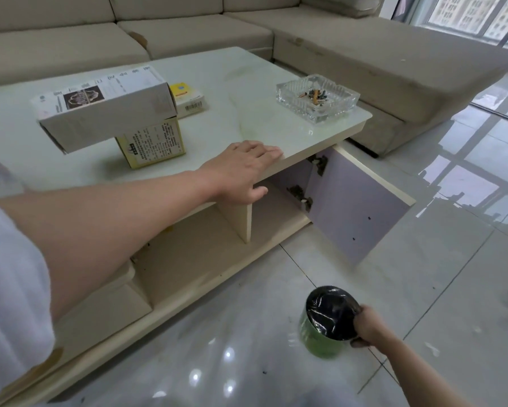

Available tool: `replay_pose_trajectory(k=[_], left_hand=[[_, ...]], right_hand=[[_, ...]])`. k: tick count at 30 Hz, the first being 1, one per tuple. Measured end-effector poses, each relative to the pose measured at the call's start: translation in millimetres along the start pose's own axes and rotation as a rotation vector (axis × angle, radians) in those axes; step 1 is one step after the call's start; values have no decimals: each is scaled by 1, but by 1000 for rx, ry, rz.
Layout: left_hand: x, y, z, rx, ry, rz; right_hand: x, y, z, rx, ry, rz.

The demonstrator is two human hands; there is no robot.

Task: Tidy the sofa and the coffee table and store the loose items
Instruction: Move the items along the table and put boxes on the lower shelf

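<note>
My left hand [242,171] lies flat on the front edge of the pale coffee table [241,83], fingers spread, holding nothing. My right hand [367,326] grips the rim of a small green bin [323,339] lined with a black bag, low over the floor. On the table a long white box [106,108] rests on top of a yellow box [151,143]. A small yellow-and-white pack [188,99] lies behind them. A glass ashtray [317,96] with cigarette butts sits near the table's right corner.
The table's cabinet door [355,207] stands open to the right, over the glossy tiled floor [423,274]. An open shelf [188,254] runs under the tabletop. A beige corner sofa [364,54] wraps around the far side. A window is at top right.
</note>
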State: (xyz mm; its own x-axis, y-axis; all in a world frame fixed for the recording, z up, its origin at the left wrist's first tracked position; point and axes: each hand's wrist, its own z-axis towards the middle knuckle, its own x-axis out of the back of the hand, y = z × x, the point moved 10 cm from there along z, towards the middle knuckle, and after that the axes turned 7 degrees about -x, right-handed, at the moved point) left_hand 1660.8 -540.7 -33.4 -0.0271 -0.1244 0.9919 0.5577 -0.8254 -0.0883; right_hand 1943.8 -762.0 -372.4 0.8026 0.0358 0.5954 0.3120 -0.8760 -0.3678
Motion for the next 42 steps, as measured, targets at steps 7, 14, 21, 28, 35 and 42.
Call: replay_pose_trajectory(k=[7, 14, 21, 28, 35, 42], left_hand=[[0, -2, 0, 9, -11, -77], [0, -3, 1, 8, -7, -106], [-1, -5, 2, 4, 2, -154], [-2, -5, 2, 1, 13, -143], [-3, -6, 1, 12, -5, -133], [-4, -5, 1, 15, -13, -111]], right_hand=[[31, -163, -12, 230, 66, 79], [45, -280, -5, 259, 68, 320], [13, -310, 23, 294, 141, 312], [0, -314, 8, 464, 124, 483], [-29, -139, 7, -63, -222, 687], [121, -110, -11, 223, 222, 617]])
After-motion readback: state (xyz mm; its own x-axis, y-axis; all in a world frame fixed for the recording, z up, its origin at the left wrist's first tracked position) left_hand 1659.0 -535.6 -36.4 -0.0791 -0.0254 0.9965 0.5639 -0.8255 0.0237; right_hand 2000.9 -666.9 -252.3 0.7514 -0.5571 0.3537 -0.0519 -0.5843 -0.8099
